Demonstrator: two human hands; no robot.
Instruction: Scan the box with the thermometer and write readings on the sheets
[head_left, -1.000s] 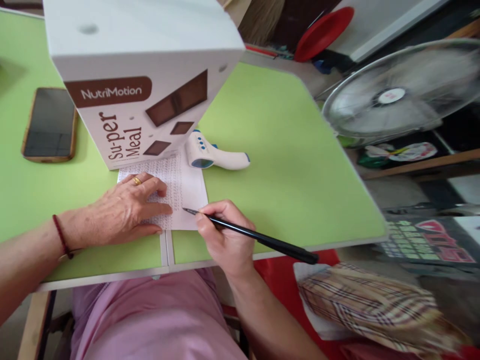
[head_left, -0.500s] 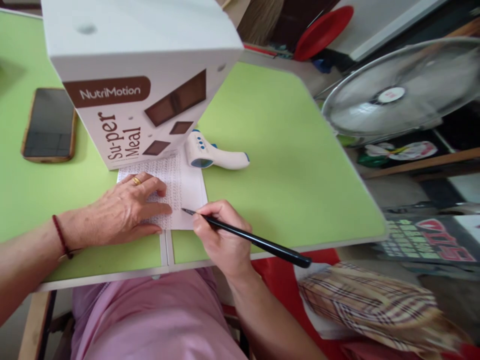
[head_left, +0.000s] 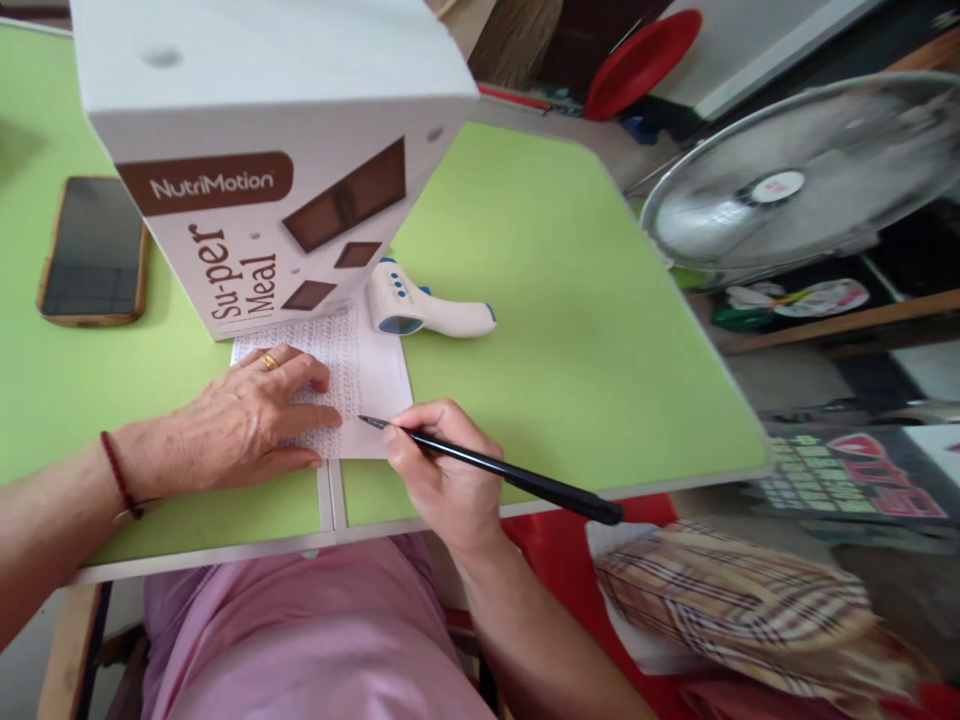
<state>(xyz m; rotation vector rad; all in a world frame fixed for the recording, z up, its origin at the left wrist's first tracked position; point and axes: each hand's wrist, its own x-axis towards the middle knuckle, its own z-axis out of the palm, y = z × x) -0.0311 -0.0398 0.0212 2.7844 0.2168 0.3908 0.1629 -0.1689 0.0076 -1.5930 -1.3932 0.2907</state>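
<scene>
My right hand (head_left: 446, 465) grips a long black pen (head_left: 510, 472) between thumb and fingers. The pen's tip is at the right side of the written rows on a white sheet of paper (head_left: 379, 375). Spread flat across the left part of that sheet is my left hand (head_left: 255, 415), with a gold ring on one finger and a dark red cord at the wrist. Small handwriting in rows covers much of the paper. Its far edge meets a white NutriMotion box (head_left: 247, 240), and a white and blue infrared thermometer (head_left: 431, 310) lies against its far right corner.
On the left of the green table (head_left: 540, 280) lies a phone (head_left: 94, 250) in a brown-edged case. Beyond the right edge stands a fan (head_left: 772, 185), with a red basin (head_left: 641, 65) farther back. Below that edge is a plaid cloth (head_left: 735, 590).
The whole view has shifted slightly to the left. The pen stays at almost the same spot on the paper, and my left hand remains flat.
</scene>
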